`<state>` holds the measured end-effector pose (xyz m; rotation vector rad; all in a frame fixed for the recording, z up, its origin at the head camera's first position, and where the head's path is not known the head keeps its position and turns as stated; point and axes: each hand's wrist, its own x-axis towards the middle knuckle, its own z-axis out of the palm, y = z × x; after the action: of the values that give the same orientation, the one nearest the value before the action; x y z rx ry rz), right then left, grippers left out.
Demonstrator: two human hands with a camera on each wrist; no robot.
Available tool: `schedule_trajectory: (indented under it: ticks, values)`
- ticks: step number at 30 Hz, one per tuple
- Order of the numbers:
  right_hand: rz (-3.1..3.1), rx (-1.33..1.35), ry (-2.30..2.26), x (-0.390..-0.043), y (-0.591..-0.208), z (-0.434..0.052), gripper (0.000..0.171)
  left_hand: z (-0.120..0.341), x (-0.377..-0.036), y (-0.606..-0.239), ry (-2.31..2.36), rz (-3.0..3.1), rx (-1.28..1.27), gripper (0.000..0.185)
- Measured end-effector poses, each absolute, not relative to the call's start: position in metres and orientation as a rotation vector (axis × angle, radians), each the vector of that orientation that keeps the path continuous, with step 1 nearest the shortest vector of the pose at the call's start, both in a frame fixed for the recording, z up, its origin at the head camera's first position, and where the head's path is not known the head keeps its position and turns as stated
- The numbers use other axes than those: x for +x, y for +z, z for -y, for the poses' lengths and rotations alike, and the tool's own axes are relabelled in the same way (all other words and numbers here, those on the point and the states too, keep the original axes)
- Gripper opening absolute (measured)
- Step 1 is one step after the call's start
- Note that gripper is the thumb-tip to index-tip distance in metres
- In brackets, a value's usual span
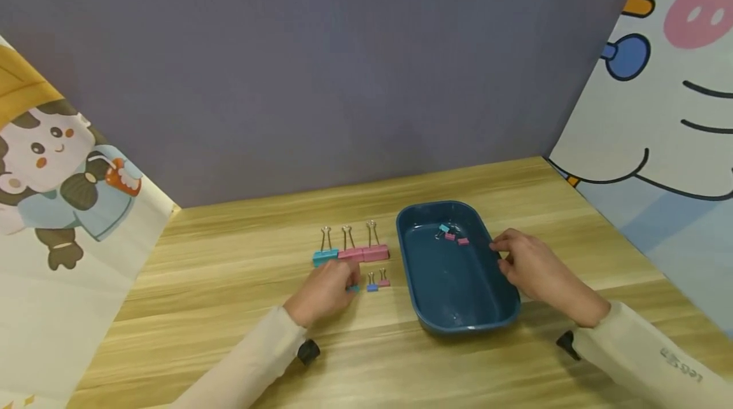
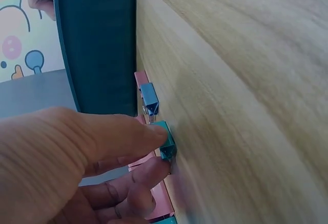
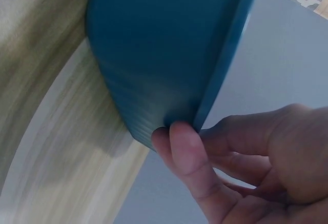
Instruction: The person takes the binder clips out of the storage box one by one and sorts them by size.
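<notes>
Wooden table point(image 1: 229, 282); left hand point(image 1: 323, 291) pinches teal clip point(image 2: 166, 141); right hand point(image 1: 529, 266) grips tray point(image 1: 420, 307).

The near counter point(image 1: 366, 358) and its far strip along the wall lie bare, so a hand can pass there freely. In the middle, the blue tray point(image 1: 458, 326) blocks the right side, with the right hand point(image 1: 529, 269) at its right rim. Just left of the tray, a row of large clips point(image 1: 350, 251) and small clips point(image 1: 376, 282) narrows the gap beside the left hand point(image 1: 323, 291).
</notes>
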<state>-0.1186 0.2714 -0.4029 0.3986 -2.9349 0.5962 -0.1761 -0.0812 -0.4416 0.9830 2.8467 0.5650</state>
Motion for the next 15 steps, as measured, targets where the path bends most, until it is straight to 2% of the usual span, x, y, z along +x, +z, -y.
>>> schedule_trajectory:
  ticks: [15]
  values:
    - [2.964, 0.411, 0.575, -0.1213, -0.3994, -0.2713, 0.026, 0.0769, -0.1766, -0.4341, 0.655, -2.800, 0.980, 0.014]
